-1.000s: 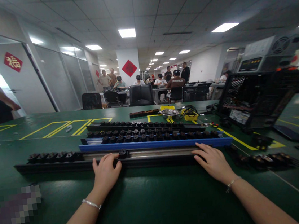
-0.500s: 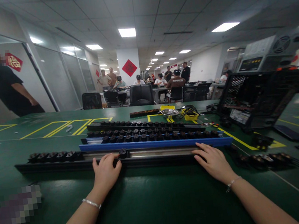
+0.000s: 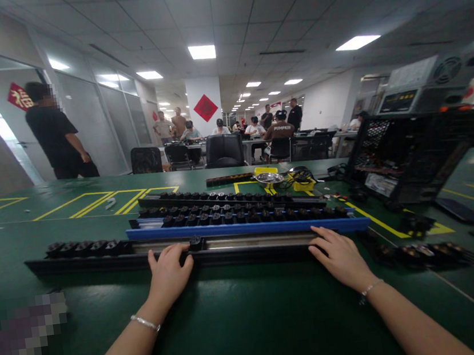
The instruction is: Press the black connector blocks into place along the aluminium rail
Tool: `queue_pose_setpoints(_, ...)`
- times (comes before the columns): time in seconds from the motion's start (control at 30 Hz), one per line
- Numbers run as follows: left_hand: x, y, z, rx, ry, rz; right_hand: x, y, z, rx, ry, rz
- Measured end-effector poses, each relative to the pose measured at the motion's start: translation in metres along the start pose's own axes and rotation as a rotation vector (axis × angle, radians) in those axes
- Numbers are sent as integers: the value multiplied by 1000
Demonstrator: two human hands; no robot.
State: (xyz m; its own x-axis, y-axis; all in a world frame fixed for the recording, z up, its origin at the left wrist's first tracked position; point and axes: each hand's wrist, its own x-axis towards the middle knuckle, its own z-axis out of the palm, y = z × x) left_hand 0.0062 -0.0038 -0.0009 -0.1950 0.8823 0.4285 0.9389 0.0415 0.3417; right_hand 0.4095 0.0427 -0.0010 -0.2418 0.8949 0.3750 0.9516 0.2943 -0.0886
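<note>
A long black rail (image 3: 250,252) with a metal-coloured channel lies crosswise on the green table in front of me. Several black socket-like modules (image 3: 84,248) sit in its left part, and a single black module (image 3: 196,242) stands near its middle. My left hand (image 3: 171,269) grips the rail just left of that single module, thumb on the near side and fingers over the top; its fingertips reach close to the module, and whether they touch it I cannot tell. Toward the right end, my right hand (image 3: 336,251) holds the same rail, fingers over it and thumb in front.
Behind lie a blue rail (image 3: 243,229) and further strips of black modules (image 3: 223,208). Loose modules (image 3: 428,255) and an open computer case (image 3: 406,151) are at the right. A metal dish (image 3: 269,178) stands farther back. A person in black (image 3: 57,136) is beyond the table.
Both hands and the rail stay nearly where they were. The person in black at the left has moved to the right.
</note>
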Motion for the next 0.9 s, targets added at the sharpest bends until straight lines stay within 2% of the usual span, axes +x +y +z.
queue_pose_setpoints(0.67, 4, -11, 5, -110, -61, 93, -1, -3, 0, -2, 6, 29)
queue_pose_setpoints(0.9, 7, -16, 6, -110, -100, 133, -2, -5, 2, -29, 58, 25)
